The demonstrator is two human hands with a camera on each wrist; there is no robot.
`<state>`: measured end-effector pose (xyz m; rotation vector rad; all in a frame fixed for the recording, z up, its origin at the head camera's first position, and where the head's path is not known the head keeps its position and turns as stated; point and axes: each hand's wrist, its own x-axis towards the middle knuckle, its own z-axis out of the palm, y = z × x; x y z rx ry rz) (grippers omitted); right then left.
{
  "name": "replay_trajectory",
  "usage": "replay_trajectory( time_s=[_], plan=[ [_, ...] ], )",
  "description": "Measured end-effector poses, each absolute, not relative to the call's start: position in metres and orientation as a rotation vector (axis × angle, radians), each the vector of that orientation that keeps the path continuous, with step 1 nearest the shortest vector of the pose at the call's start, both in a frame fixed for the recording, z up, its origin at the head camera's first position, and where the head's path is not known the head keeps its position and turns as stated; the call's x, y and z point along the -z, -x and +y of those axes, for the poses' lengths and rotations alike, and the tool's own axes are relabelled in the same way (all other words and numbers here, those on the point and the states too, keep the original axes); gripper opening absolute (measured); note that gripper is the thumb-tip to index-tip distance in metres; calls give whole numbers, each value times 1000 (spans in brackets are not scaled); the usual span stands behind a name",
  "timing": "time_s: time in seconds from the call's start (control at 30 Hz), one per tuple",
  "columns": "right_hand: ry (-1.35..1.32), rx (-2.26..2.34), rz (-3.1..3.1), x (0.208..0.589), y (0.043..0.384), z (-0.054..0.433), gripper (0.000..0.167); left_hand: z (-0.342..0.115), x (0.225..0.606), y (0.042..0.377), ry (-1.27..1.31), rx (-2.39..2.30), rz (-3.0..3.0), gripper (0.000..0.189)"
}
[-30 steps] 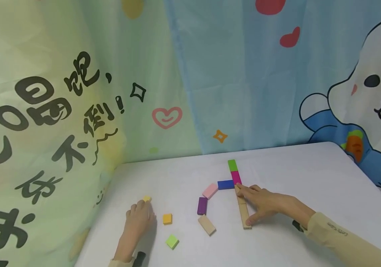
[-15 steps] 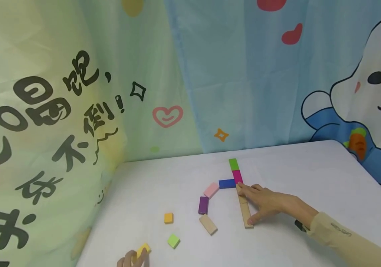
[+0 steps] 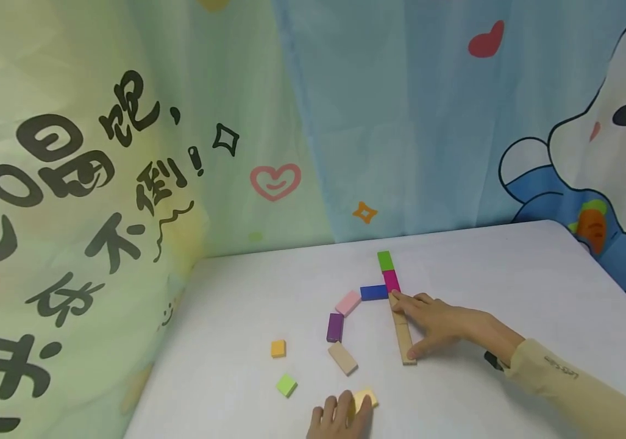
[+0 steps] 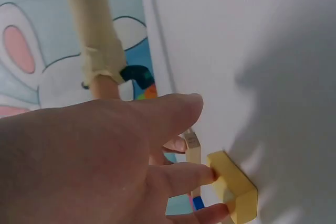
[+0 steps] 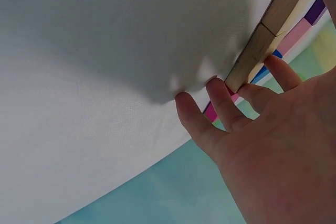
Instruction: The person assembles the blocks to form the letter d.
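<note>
My left hand (image 3: 337,421) is at the near edge of the head view, its fingertips on a pale yellow block (image 3: 367,397). In the left wrist view, two extended fingers touch this yellow block (image 4: 239,190), while the thumb stays apart from it. My right hand (image 3: 436,323) rests with spread fingers along two plain wooden blocks (image 3: 403,338) laid end to end. Its thumb is by their near end, and a fingertip is by the far end. Beyond them, in line, lie a magenta block (image 3: 392,281) and a green block (image 3: 385,260).
A curve of blue (image 3: 374,292), pink (image 3: 348,303), purple (image 3: 335,327) and plain wooden (image 3: 342,358) blocks bends left from the line. Farther left lie an orange block (image 3: 278,348) and a light green block (image 3: 286,385). A printed curtain (image 3: 236,201) hangs behind the white table (image 3: 225,317).
My left hand has brought the yellow block from the left side toward the near edge, then rightward to below the curve. The right hand stays at the wooden blocks. The head view tilts slightly.
</note>
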<state>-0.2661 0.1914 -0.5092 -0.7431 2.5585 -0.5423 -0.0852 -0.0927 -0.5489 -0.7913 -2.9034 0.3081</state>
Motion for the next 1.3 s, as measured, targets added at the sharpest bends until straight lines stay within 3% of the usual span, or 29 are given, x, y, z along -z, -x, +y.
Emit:
replay_trajectory(
  time_s=[0.13,0.37,1.3],
  plan=[
    [743,550,2557,511,268,194,112,-74,532,104,792,-487,-2920,67],
    [730,542,2560,514,269,195,115,-64,514,115,828,-397,-3165,63],
    [722,531,2570,514,269,193,113,-54,513,127,828,-191,-3310,62]
  ],
)
